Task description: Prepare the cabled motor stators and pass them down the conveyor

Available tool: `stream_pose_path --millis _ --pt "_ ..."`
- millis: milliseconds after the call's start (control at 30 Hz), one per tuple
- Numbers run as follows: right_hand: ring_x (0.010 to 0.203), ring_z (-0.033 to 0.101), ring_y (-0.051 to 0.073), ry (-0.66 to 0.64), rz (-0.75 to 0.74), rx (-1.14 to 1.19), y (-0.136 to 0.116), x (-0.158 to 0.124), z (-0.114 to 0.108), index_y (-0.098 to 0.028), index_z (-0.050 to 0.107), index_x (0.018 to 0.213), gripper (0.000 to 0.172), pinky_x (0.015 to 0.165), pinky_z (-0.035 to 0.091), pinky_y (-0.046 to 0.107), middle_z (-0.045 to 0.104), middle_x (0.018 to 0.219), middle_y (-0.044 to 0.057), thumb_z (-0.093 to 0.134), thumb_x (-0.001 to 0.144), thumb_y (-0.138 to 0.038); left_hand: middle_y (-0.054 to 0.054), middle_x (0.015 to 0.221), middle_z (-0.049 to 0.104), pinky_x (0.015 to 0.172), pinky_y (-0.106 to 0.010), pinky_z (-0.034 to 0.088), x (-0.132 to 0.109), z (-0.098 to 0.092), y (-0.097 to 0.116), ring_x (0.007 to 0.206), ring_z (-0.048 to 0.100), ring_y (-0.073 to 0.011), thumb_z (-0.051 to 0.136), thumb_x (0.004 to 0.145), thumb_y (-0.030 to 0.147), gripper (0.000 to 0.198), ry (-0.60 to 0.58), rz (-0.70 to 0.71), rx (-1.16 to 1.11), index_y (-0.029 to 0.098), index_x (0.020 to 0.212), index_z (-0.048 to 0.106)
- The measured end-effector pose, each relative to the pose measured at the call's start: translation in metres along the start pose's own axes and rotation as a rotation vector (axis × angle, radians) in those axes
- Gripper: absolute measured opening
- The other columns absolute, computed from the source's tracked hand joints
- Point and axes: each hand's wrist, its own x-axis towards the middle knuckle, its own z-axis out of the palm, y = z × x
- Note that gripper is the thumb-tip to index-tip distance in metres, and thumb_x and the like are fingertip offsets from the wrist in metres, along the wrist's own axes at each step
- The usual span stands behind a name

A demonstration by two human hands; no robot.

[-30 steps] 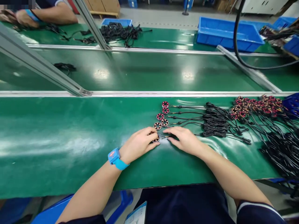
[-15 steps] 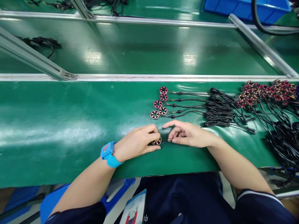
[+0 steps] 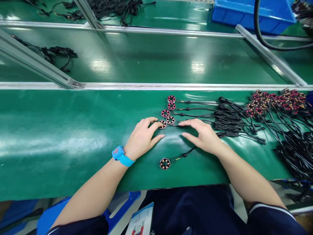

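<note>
My left hand, with a blue watch on its wrist, has its thumb and fingers apart. Its fingertips touch the left edge of a ring-shaped motor stator with copper coils. My right hand is spread too, index fingertip at that stator's black cable and thumb apart below. Closer to me a single copper stator lies flat on the green bench, its cable running up under my right hand. Just beyond my fingers are another copper stator and red-wound stators in a staggered column.
Coiled black cables lie right of the column. A heap of stators and a cable pile occupy the far right. An aluminium rail crosses behind; a blue bin stands at the back right.
Both hands have let go of the nearest stator and its wires and moved away from me to the front stator of the column. The released stator now lies alone, slightly closer to me.
</note>
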Motion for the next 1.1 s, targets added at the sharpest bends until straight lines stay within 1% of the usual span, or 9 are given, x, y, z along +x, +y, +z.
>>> stream_pose_path --millis 100,167,267,367,567,767,900,1000,1100 --pt "0.116 0.063 0.024 -0.005 -0.095 -0.078 0.007 0.001 0.016 -0.022 0.061 0.125 0.031 0.103 0.050 0.046 0.069 0.123 0.007 0.062 0.094 -0.020 -0.010 0.116 0.064 0.097 -0.043 0.050 0.000 0.004 0.001 0.112 0.060 -0.0270 0.060 0.096 0.032 0.013 -0.022 0.062 -0.088 0.019 0.099 0.060" --pt "0.120 0.061 0.023 -0.050 -0.153 -0.067 0.008 0.001 0.025 -0.020 0.060 0.126 0.031 0.104 0.050 0.044 0.068 0.127 0.008 0.055 0.096 -0.015 -0.007 0.110 0.066 0.093 -0.037 0.051 -0.001 0.002 0.005 0.107 0.062 -0.0233 0.061 0.096 0.029 0.011 -0.012 0.092 -0.153 0.020 0.093 0.056" --pt "0.110 0.065 0.021 -0.082 -0.170 -0.043 0.006 0.000 0.029 -0.017 0.061 0.125 0.032 0.097 0.054 0.039 0.070 0.121 0.009 0.046 0.098 -0.009 -0.006 0.109 0.066 0.089 -0.034 0.052 -0.005 -0.004 0.012 0.102 0.063 -0.0216 0.062 0.095 0.025 0.011 0.030 0.098 -0.164 0.020 0.096 0.052" --pt "0.096 0.065 0.020 -0.083 -0.123 -0.014 0.001 -0.001 0.027 -0.019 0.060 0.126 0.035 0.089 0.056 0.037 0.072 0.111 0.006 0.049 0.095 -0.007 -0.006 0.107 0.065 0.085 -0.035 0.051 -0.008 -0.008 0.016 0.097 0.063 -0.0224 0.063 0.094 0.022 0.015 0.034 0.117 -0.093 0.020 0.101 0.050" --pt "0.101 0.061 0.021 -0.152 -0.064 0.052 -0.007 0.001 0.018 -0.018 0.057 0.128 0.052 0.092 0.054 0.039 0.069 0.115 0.008 0.053 0.081 0.004 -0.006 0.106 0.064 0.083 -0.035 0.050 -0.010 -0.008 0.021 0.094 0.061 -0.0222 0.064 0.094 0.020 0.019 0.020 0.152 -0.100 0.019 0.106 0.049" --pt "0.102 0.060 0.020 -0.226 -0.010 0.145 -0.010 0.000 0.013 -0.024 0.054 0.133 0.060 0.091 0.053 0.039 0.066 0.112 0.006 0.052 0.080 0.005 -0.005 0.100 0.060 0.083 -0.035 0.048 -0.009 -0.010 0.019 0.093 0.058 -0.0216 0.061 0.096 0.026 0.008 -0.159 0.168 -0.157 0.020 0.096 0.055" --pt "0.090 0.060 0.016 -0.281 0.004 0.198 -0.009 -0.002 0.012 -0.026 0.052 0.136 0.063 0.087 0.054 0.035 0.063 0.114 0.006 0.054 0.080 0.005 -0.003 0.094 0.058 0.077 -0.031 0.048 -0.007 -0.016 0.017 0.084 0.058 -0.0187 0.064 0.095 0.036 0.018 -0.304 0.183 -0.243 0.020 0.089 0.059" --pt "0.087 0.059 0.015 -0.290 0.016 0.218 -0.008 -0.003 0.012 -0.026 0.052 0.136 0.063 0.086 0.053 0.034 0.063 0.114 0.006 0.056 0.080 0.004 -0.001 0.087 0.061 0.070 -0.027 0.047 -0.002 -0.017 0.018 0.077 0.060 -0.0164 0.060 0.096 0.046 0.025 -0.352 0.125 -0.375 0.021 0.092 0.059" --pt "0.087 0.059 0.015 -0.291 0.027 0.226 -0.005 -0.002 0.012 -0.025 0.054 0.134 0.062 0.087 0.053 0.034 0.063 0.114 0.006 0.060 0.080 0.004 0.001 0.084 0.064 0.069 -0.028 0.048 0.009 -0.014 0.020 0.074 0.063 -0.0166 0.050 0.101 0.043 0.024 -0.232 -0.006 -0.325 0.022 0.111 0.056"
